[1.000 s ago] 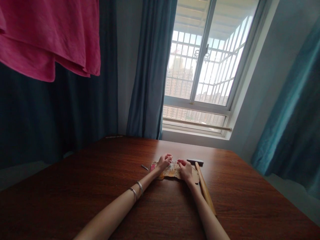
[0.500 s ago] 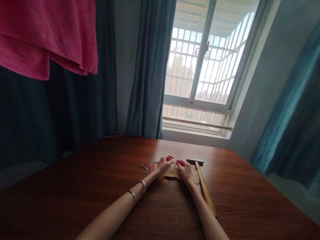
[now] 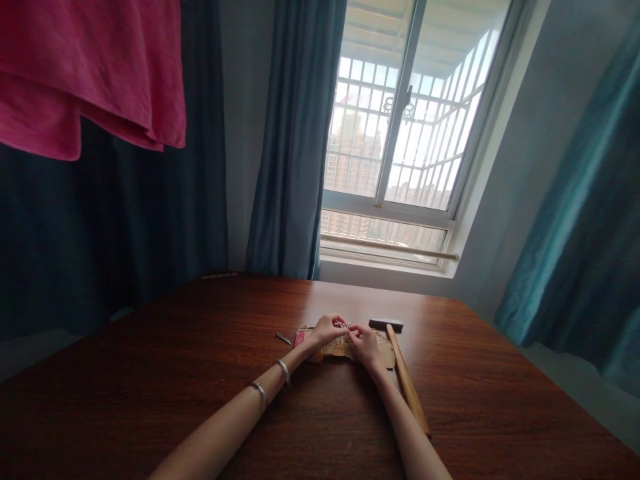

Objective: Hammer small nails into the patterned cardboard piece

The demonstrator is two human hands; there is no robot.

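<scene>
My left hand (image 3: 329, 329) and my right hand (image 3: 365, 344) meet fingertip to fingertip above a worn piece of cardboard (image 3: 385, 357). The board has a torn near edge, a pink patch at its left end and many small dark marks or holes. Fingers of both hands are pinched together; what lies between them is too small to name. Just right of my right hand lies a hammer (image 3: 407, 381), its dark head at the far end and its wooden handle slanting towards me. Two silvery bangles (image 3: 283, 372) circle my left forearm.
A short grey metal piece (image 3: 283, 338) lies left of the cardboard on the brown wooden table (image 3: 200, 373). Beyond the table's far edge are a barred window (image 3: 387, 167) and a blue curtain (image 3: 287, 167). A pink cloth (image 3: 115, 73) hangs at the upper left.
My fingertips have come closer together and sit lower over the cardboard. The whole view has shifted slightly, so everything appears a little further left. The hammer and metal piece lie as before.
</scene>
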